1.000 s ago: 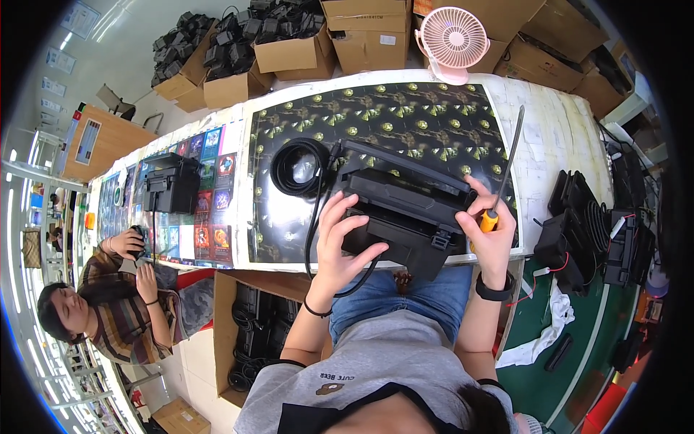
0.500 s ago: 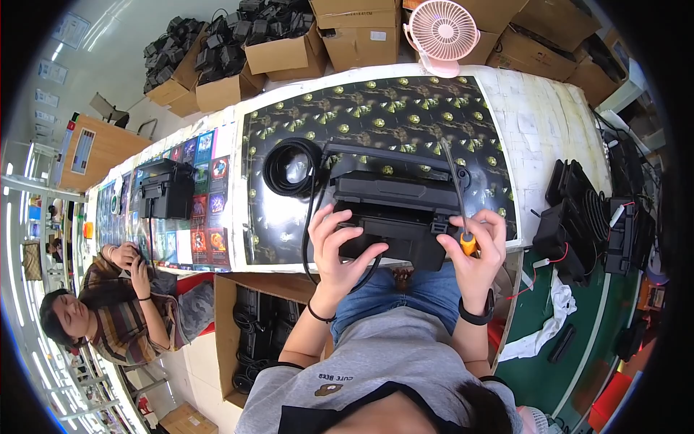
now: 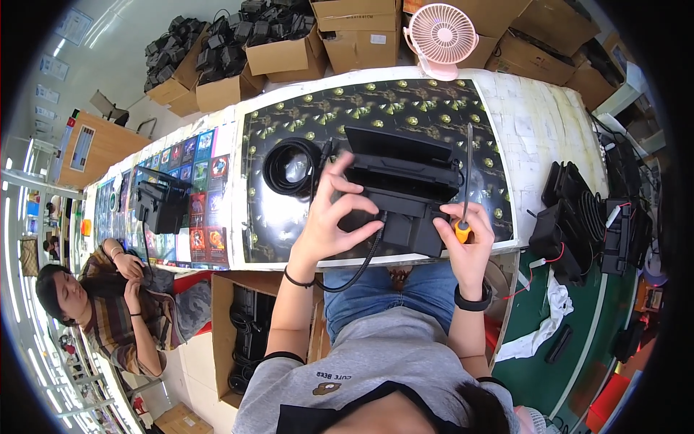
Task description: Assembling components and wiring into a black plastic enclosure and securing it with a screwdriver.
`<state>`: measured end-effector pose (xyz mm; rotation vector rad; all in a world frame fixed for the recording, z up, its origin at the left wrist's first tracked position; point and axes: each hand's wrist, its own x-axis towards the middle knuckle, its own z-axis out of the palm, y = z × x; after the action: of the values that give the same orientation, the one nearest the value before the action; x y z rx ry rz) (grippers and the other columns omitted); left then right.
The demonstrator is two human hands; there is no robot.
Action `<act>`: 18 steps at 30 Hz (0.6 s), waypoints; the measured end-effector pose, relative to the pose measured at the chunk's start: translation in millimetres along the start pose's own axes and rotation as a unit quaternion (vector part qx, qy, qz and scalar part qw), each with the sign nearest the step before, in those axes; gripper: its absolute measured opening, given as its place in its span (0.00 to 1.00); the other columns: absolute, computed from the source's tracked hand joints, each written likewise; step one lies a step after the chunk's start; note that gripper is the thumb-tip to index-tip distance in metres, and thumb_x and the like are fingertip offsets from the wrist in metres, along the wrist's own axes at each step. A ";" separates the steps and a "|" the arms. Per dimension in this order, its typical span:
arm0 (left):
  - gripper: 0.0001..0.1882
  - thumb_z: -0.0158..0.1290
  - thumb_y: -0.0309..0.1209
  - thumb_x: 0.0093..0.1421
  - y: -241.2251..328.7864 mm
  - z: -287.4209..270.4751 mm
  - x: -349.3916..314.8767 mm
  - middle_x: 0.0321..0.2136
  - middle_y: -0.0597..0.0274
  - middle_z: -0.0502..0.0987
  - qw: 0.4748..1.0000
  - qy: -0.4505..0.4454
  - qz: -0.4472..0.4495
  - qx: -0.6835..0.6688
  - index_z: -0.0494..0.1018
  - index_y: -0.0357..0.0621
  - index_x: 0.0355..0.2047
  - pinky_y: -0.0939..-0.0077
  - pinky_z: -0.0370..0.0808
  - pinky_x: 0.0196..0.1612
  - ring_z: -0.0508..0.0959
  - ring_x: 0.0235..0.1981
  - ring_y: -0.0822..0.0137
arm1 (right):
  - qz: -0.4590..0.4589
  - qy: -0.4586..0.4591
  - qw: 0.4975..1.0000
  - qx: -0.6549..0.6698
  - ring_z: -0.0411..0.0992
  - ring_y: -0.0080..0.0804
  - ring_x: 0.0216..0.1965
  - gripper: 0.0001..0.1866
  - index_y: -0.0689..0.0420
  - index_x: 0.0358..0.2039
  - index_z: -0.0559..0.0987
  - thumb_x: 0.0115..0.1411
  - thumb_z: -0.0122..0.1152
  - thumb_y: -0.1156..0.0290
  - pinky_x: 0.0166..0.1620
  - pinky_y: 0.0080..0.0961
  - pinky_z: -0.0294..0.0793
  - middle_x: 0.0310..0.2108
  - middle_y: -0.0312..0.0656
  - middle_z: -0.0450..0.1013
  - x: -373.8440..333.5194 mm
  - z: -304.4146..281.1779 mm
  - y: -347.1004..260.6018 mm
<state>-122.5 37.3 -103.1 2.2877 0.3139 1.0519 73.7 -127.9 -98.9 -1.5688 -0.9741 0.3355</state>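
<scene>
see black hinged plastic case [image 3: 412,207] between hands over dark patterned mat [image 3: 419,108], long axis roughly left-right, left hand [image 3: 325,226] loosely open beside it, contact unclear, right hand [image 3: 468,246] nearer, gripping yellow-handled screwdriver [image 3: 463,231] at right corner.

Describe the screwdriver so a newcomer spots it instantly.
Start at the long white table, then the dark patterned mat on it. By the mat's near right corner, the wearer's right hand holds the screwdriver beside a black box, shaft pointing away from the wearer. Its yellow-orange handle and slim metal shaft set it apart from the black box and coiled cable.
</scene>
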 end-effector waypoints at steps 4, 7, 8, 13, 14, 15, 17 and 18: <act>0.50 0.72 0.29 0.41 1.1 2.9 2.6 0.57 0.51 0.63 0.999 0.020 -0.042 0.012 0.58 0.50 0.63 0.50 0.59 0.65 0.58 0.67 0.47 | 0.006 0.010 1.000 -0.006 0.70 0.26 0.33 0.13 0.60 0.36 0.83 0.48 0.73 0.79 0.37 0.20 0.70 0.35 0.38 0.72 0.5 1.4 -1.5; 0.53 0.71 0.28 0.43 4.6 6.2 -5.0 0.61 0.49 0.61 0.973 0.029 -0.204 -0.100 0.52 0.47 0.66 0.54 0.58 0.65 0.60 0.66 0.54 | -0.003 0.054 0.997 -0.048 0.71 0.28 0.34 0.13 0.62 0.35 0.81 0.48 0.74 0.77 0.37 0.21 0.71 0.35 0.38 0.71 -2.5 3.8 -2.6; 0.53 0.70 0.27 0.44 4.8 7.9 -7.6 0.59 0.50 0.63 0.973 0.042 -0.200 -0.109 0.51 0.46 0.67 0.55 0.58 0.65 0.62 0.64 0.58 | 0.000 0.057 0.997 -0.046 0.71 0.28 0.34 0.13 0.62 0.35 0.81 0.48 0.74 0.77 0.37 0.21 0.71 0.35 0.38 0.71 -3.3 4.2 -2.7; 0.48 0.68 0.23 0.44 2.4 19.3 -20.3 0.58 0.52 0.63 0.969 0.099 -0.199 -0.104 0.54 0.44 0.63 0.58 0.62 0.64 0.65 0.61 0.59 | -0.025 0.016 0.997 -0.068 0.73 0.31 0.37 0.14 0.62 0.33 0.80 0.47 0.76 0.76 0.39 0.23 0.72 0.36 0.40 0.70 -7.1 5.5 -4.0; 0.45 0.68 0.23 0.44 2.2 20.3 -23.3 0.55 0.52 0.64 0.977 0.107 -0.172 -0.074 0.57 0.43 0.61 0.59 0.64 0.63 0.64 0.62 0.56 | -0.024 -0.002 1.000 0.009 0.71 0.29 0.35 0.15 0.62 0.35 0.81 0.46 0.76 0.77 0.40 0.22 0.71 0.35 0.39 0.68 -6.8 6.7 -4.3; 0.42 0.68 0.23 0.44 2.5 21.1 -26.8 0.53 0.52 0.64 0.982 0.118 -0.138 -0.044 0.60 0.42 0.58 0.59 0.66 0.62 0.63 0.62 0.53 | -0.021 0.000 1.000 -0.003 0.71 0.29 0.35 0.15 0.62 0.35 0.81 0.46 0.76 0.77 0.40 0.22 0.71 0.35 0.39 0.68 -7.3 5.2 -5.2; 0.40 0.68 0.23 0.42 4.1 25.7 -33.4 0.51 0.52 0.65 0.977 0.138 -0.149 -0.066 0.62 0.41 0.55 0.57 0.66 0.62 0.62 0.62 0.48 | -0.024 -0.014 0.999 -0.041 0.67 0.27 0.33 0.18 0.60 0.39 0.83 0.45 0.76 0.77 0.38 0.21 0.68 0.35 0.37 0.67 -7.5 2.7 -7.0; 0.39 0.68 0.23 0.42 4.8 27.2 -36.5 0.50 0.52 0.65 0.979 0.151 -0.118 -0.063 0.63 0.42 0.54 0.56 0.66 0.62 0.61 0.62 0.47 | -0.030 -0.003 0.999 -0.029 0.64 0.26 0.31 0.20 0.58 0.42 0.83 0.45 0.75 0.77 0.37 0.20 0.66 0.34 0.36 0.66 -6.5 2.7 -7.1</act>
<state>-126.3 6.1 -136.4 1.9203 0.6075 1.2551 65.1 -131.2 -95.0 -1.5884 -1.0421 0.2717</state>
